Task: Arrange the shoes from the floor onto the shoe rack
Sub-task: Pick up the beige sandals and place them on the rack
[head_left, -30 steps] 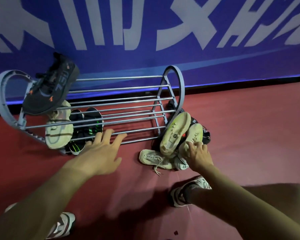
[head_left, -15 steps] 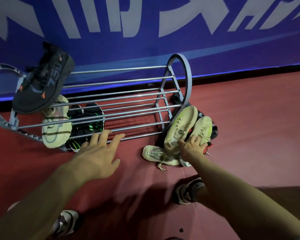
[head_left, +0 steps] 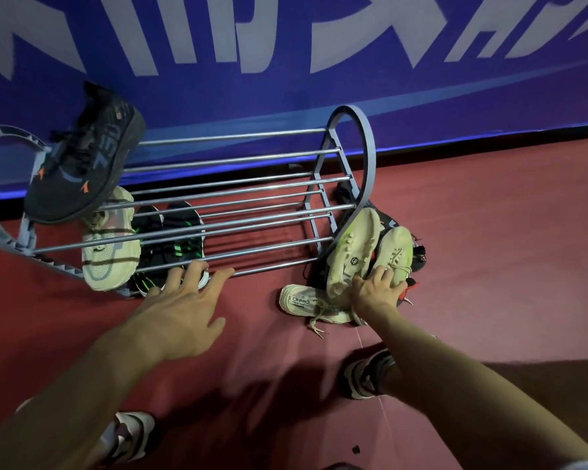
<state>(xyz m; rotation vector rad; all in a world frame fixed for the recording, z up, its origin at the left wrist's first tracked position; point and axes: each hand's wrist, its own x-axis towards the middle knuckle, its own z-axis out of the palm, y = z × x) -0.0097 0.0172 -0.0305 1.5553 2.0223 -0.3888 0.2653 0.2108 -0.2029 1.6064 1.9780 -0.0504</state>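
Since the earlier frames the right hand [head_left: 377,290] has slid from the heel end of the pale shoes further up onto them, while the left hand [head_left: 184,307] stays almost where it was, by the front rail of the shoe rack [head_left: 360,157]. Right fingers now curl over the edge of a cream shoe [head_left: 396,256] in the pile on the floor [head_left: 489,249] just beside the rack's right end — gripping it, with a second cream shoe [head_left: 352,249] leaning sole-up against it. Another pale shoe [head_left: 306,301] lies flat on the floor in front of them, laces trailing, and dark shoes sit half hidden behind the pile. Left fingers are spread and straight, holding nothing, their tips near the lowest rail. On the rack a black shoe [head_left: 85,157] with orange marks rests tilted on the upper bars at the left end; below it sit a cream sneaker [head_left: 109,252] and a black pair [head_left: 174,242] with green accents. A blue banner [head_left: 286,45] with white lettering stands behind the rack.
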